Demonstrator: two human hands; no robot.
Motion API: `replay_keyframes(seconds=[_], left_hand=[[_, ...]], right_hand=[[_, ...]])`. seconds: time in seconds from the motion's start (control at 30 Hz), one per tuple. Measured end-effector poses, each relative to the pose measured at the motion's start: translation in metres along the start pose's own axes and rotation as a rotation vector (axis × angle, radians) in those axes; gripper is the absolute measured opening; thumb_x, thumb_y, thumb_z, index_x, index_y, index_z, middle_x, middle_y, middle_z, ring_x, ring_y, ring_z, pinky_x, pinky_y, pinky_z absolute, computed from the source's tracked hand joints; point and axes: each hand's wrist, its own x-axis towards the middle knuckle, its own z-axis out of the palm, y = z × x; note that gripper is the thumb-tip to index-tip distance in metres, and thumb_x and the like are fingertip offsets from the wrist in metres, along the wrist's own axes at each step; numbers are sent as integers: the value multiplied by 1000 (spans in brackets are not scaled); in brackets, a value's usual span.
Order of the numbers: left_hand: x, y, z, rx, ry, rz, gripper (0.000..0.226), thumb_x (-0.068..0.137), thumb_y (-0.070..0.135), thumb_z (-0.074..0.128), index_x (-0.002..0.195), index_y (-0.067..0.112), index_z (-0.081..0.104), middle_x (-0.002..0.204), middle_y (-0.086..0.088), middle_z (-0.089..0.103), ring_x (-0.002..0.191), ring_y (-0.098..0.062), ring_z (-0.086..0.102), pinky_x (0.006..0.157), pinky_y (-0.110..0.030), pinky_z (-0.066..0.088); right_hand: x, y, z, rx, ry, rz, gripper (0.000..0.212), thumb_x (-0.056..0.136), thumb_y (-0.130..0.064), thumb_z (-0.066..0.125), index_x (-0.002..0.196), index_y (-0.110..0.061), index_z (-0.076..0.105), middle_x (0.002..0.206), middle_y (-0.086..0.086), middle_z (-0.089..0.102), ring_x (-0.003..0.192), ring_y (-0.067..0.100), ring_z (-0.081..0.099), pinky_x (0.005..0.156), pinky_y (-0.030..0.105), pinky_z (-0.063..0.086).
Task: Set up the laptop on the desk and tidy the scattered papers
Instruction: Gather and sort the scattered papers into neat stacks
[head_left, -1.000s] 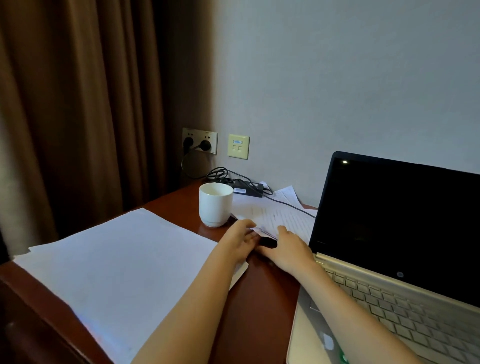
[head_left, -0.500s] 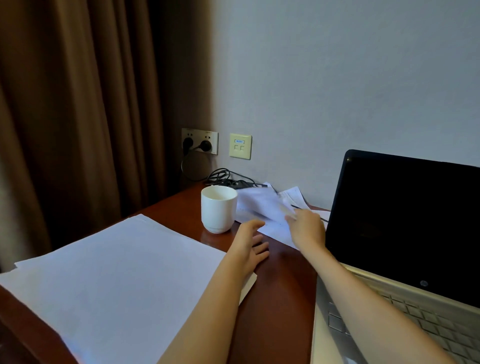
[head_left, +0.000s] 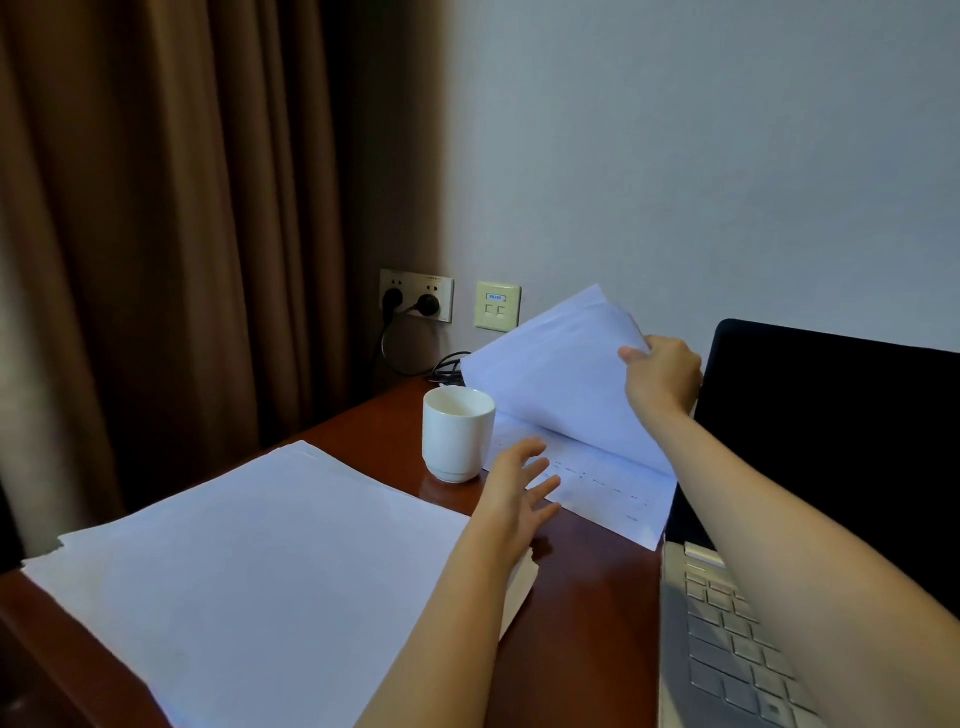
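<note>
Two paper groups on the desk (head_left: 587, 597).

- Far left: broad paper stack (head_left: 249, 571), lying flat, edges a little fanned at the near-left corner.
- White cup (head_left: 457, 439) stands upright near the stack's far right corner. It looks ceramic and easy to tip, so swing sheets clear of it.
- Left hand (head_left: 514, 499): fingers straight and spread, holding nothing, by the near edge of the printed sheet (head_left: 597, 483). That sheet lies flat between cup and laptop.
- Above it are the lifted sheets (head_left: 561, 384), a thin bundle raised at a slant and bowing.
- Right hand (head_left: 662, 376) pinches their right edge, thumb on the upper face.
- Judgement: the sheets are light, floppy and slick against one another. A one-edge pinch lets them sag and slide, so support them from below with the free hand, or take both long edges.
- Far right: laptop (head_left: 831, 441), lid open, screen dark.
</note>
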Motion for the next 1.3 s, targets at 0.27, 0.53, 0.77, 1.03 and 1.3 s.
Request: replay_keyframes(seconds=[0.27, 0.53, 0.77, 1.03, 1.3], left_hand=[[-6, 4, 3, -32, -23, 50, 35, 94, 22, 49, 128, 16, 50, 141, -10, 46, 125, -30, 49, 96, -42, 40], [-16, 11, 4, -58, -96, 102, 39, 95, 23, 48, 134, 18, 49, 140, -9, 46, 115, -27, 53, 94, -42, 42], [-26, 16, 1, -143, -49, 113, 36, 97, 29, 45, 132, 22, 49, 136, -9, 50, 109, -28, 56, 89, -40, 43], [-58, 27, -18, -197, -57, 80, 67, 92, 61, 31, 143, 17, 34, 138, -21, 44, 103, -35, 58, 82, -50, 45], [-106, 45, -45, 41, 92, 88, 42, 92, 46, 47, 119, 14, 52, 107, -17, 63, 94, -33, 59, 66, -43, 50]], right_hand=[[4, -13, -15, 54, 90, -61, 46, 94, -18, 52, 53, -16, 30, 73, 13, 49, 71, 28, 45, 63, 30, 33], [5, -42, -44, 151, 146, -235, 26, 95, -22, 52, 105, -2, 64, 105, 21, 66, 101, 39, 57, 80, 37, 43], [-35, -41, -49, -38, 215, -673, 22, 93, -8, 52, 106, -1, 67, 83, 25, 68, 70, 42, 62, 53, 32, 33], [-117, -8, -53, 21, 144, -962, 51, 63, -4, 37, 93, -14, 76, 78, -2, 74, 58, 17, 68, 41, 20, 42], [-177, 27, -66, -59, -254, -1114, 58, 44, 3, 58, 94, -18, 76, 89, -4, 75, 74, 15, 72, 56, 20, 52]])
